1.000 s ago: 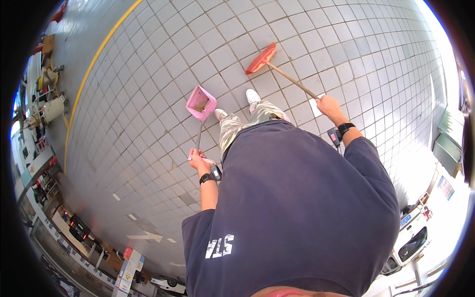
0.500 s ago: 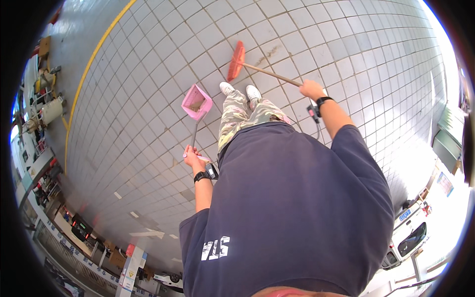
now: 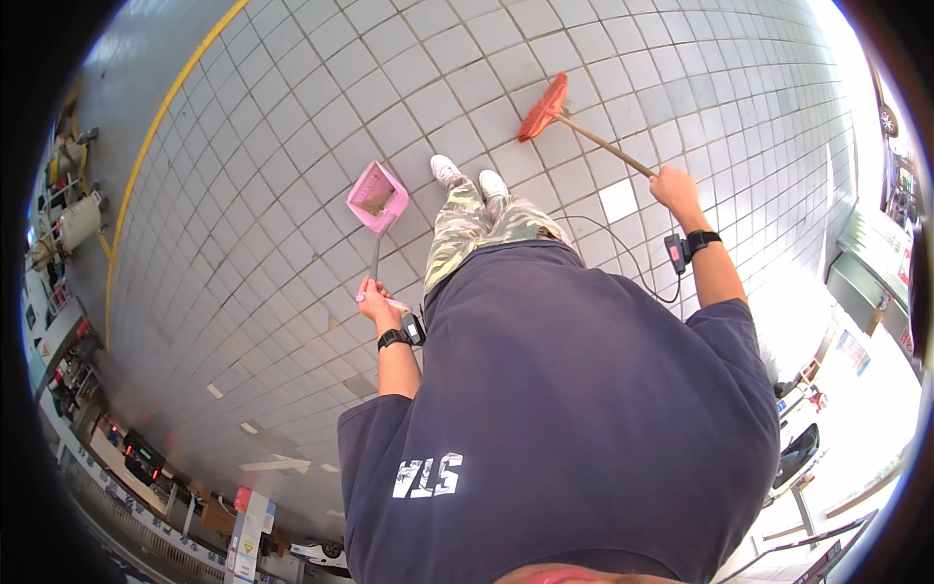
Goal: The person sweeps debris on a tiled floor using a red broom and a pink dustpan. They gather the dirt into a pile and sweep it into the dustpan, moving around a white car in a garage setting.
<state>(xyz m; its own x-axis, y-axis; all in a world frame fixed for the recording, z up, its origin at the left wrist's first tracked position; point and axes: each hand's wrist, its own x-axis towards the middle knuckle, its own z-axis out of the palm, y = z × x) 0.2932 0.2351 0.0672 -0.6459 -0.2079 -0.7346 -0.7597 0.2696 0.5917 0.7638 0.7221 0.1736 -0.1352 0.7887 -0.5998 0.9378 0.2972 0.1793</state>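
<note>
Gripping the broom (image 3: 545, 109) by its brown handle, the right hand (image 3: 674, 189) is holding firm with its fingers curled closed; it is sitting to the right of the dustpan (image 3: 387, 216), well apart from it. The red head of the broom is pointing outward, to the right of the dustpan and farther from the body. The left hand (image 3: 375, 300) is holding the grey stick of the dustpan on the body side of the pan, its fingers curled closed around it (the exact finger placement is too small to read).

The pink dustpan is lying with its inside facing up and is containing some dirt (image 3: 376, 203); whether it is touching the tiled floor (image 3: 282, 234) cannot be told.

The white shoes (image 3: 445, 170) are standing to the right of the dustpan and near it. A white square (image 3: 618, 200) is lying farther to the right of the dustpan, on the floor. A thin dark cable (image 3: 637, 261) is curving to the right of the dustpan, on its body side. A yellow line (image 3: 146, 161) is running along the floor, well to the left of the dustpan.
</note>
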